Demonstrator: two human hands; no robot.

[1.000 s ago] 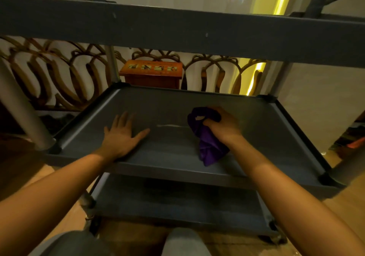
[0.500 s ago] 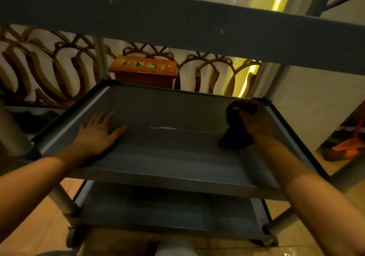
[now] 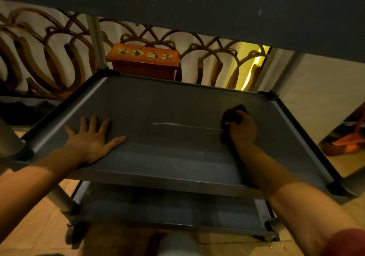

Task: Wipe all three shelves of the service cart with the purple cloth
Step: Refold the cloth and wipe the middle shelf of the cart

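Observation:
The grey service cart fills the head view. Its middle shelf (image 3: 167,107) lies in front of me, the top shelf's edge (image 3: 197,8) runs overhead, and the bottom shelf (image 3: 167,210) shows below. My right hand (image 3: 244,130) presses the bunched purple cloth (image 3: 234,114) onto the right part of the middle shelf, near the back right corner. Most of the cloth is hidden under the hand. My left hand (image 3: 92,139) rests flat on the shelf's front left, fingers spread, holding nothing. A thin pale streak (image 3: 177,125) crosses the shelf between the hands.
An orange wooden box (image 3: 144,62) stands behind the cart, in front of a curved wooden lattice screen (image 3: 39,54). Metal cart posts (image 3: 96,42) rise at the corners. An orange object (image 3: 347,139) lies on the floor at the right. The floor is tan tile.
My right hand swept the cloth from the shelf's middle to the far right, then drew back slightly toward me. The left hand stayed flat on the left side.

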